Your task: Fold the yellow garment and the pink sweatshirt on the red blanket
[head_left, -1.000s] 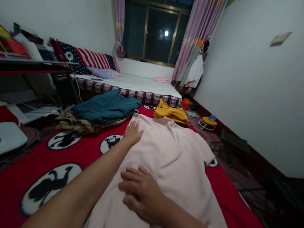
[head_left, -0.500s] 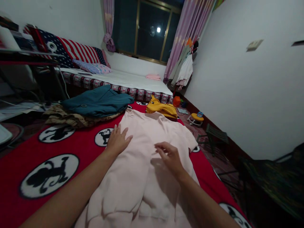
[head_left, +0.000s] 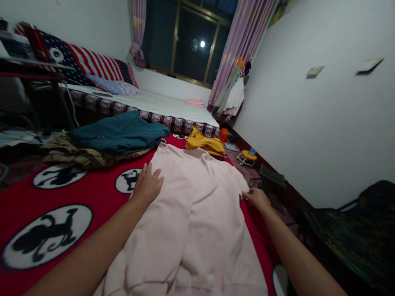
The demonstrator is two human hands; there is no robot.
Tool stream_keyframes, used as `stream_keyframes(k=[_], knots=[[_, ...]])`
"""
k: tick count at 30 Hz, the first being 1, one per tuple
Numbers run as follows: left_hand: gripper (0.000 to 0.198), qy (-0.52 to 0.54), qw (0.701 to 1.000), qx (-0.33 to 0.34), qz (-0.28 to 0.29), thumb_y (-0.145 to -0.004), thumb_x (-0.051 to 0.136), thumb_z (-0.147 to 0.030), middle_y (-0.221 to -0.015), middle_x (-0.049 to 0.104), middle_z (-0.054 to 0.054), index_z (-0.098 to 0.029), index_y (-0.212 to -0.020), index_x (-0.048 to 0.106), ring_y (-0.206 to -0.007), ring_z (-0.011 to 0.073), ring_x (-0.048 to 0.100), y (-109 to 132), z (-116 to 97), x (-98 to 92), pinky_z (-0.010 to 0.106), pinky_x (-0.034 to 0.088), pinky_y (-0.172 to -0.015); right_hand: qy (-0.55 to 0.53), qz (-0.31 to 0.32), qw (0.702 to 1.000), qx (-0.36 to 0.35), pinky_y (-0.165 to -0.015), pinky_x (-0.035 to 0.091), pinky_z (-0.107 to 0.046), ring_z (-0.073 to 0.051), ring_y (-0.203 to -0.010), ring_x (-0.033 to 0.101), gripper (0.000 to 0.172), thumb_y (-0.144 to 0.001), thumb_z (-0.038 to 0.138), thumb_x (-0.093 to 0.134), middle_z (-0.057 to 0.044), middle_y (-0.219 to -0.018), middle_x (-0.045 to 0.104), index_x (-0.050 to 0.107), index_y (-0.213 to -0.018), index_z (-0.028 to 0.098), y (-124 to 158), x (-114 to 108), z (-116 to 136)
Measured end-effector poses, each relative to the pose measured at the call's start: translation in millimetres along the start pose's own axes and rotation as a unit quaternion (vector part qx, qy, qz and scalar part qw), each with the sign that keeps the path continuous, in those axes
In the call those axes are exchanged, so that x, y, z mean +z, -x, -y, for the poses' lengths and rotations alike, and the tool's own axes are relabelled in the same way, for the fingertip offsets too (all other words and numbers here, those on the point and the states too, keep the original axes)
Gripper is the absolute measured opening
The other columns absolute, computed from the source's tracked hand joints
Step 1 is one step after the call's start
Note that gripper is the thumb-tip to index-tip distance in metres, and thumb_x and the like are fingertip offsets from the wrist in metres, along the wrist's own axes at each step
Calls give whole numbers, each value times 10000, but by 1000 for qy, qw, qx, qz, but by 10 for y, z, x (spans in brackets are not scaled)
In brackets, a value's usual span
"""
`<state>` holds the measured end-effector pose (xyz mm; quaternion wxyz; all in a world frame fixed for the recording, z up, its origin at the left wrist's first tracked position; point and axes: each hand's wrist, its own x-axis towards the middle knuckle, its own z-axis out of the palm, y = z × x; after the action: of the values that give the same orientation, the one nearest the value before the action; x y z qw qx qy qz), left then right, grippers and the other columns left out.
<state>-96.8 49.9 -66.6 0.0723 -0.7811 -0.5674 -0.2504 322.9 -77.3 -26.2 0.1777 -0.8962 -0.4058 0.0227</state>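
A pale pink short-sleeved shirt (head_left: 200,205) lies spread over a red blanket (head_left: 101,181), its neckline at the far end and its lower part creased near me. My left hand (head_left: 147,185) rests flat on the shirt's left edge with the fingers apart. At the right side, my right hand (head_left: 257,198) pinches the hem of the short sleeve between thumb and fingers. The left sleeve seems folded in under or over the body; I cannot tell which.
Beyond the shirt lie a folded yellow garment (head_left: 205,144) and a teal garment (head_left: 120,133) on a brown patterned cloth (head_left: 80,154). A bed (head_left: 154,105) stands by the window. A folding stool (head_left: 271,176) and a camouflage chair (head_left: 352,230) are at the right.
My right hand has moved right, from above the middle of the shirt to its right sleeve, and now grips the hem there. The left hand stays flat at the left edge.
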Motion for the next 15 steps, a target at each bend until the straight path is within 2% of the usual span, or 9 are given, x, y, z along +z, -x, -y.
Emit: stream_keyframes(k=[2,4,6,10,12,15], knots=[[414,2,1000,2,-4,-903,430,-335,-1455,431,148,-152,-1231,605,-1410,349,279,1,3,-5,480,333,-1103,-30,-13,999,10,-649,462,-330,-281,-743,660,195,-614,348,719,-88,-657,655,645,-577,172,-27,44,38],[384,11,1000,10,-11,-899,438,-318,-1450,437,144,-149,-1189,625,-1414,341,271,0,0,-28,477,318,-1119,-60,-49,997,25,-625,465,-326,-274,-708,655,175,-638,320,677,-79,-610,640,628,-552,176,-40,70,70],[340,33,999,30,-17,-897,434,-281,-1446,442,126,-157,-1127,652,-1414,324,275,-4,-9,-66,473,307,-1135,-102,-103,988,52,-597,474,-321,-276,-713,654,182,-707,317,588,-84,-626,645,649,-626,165,-65,58,91],[325,128,986,94,-39,-909,406,-239,-1418,465,101,-174,-1086,671,-1387,258,334,-8,-38,-165,425,319,-1149,-187,-217,952,107,-534,491,-324,-287,-759,656,348,-816,239,344,-110,-721,648,655,-901,108,-216,-97,189],[309,177,975,122,-50,-907,414,-236,-1387,488,98,-179,-1069,671,-1348,230,388,-2,-46,-216,397,346,-1138,-221,-262,932,117,-549,506,-330,-289,-817,655,410,-841,211,264,-133,-811,648,624,-1002,99,-307,-210,337],[261,233,958,159,-54,-888,450,-212,-1320,537,92,-183,-1033,665,-1257,204,477,16,-42,-294,356,404,-1089,-258,-317,907,101,-668,526,-301,-249,-924,635,425,-891,243,215,-140,-971,642,583,-1072,130,-305,-350,752]])
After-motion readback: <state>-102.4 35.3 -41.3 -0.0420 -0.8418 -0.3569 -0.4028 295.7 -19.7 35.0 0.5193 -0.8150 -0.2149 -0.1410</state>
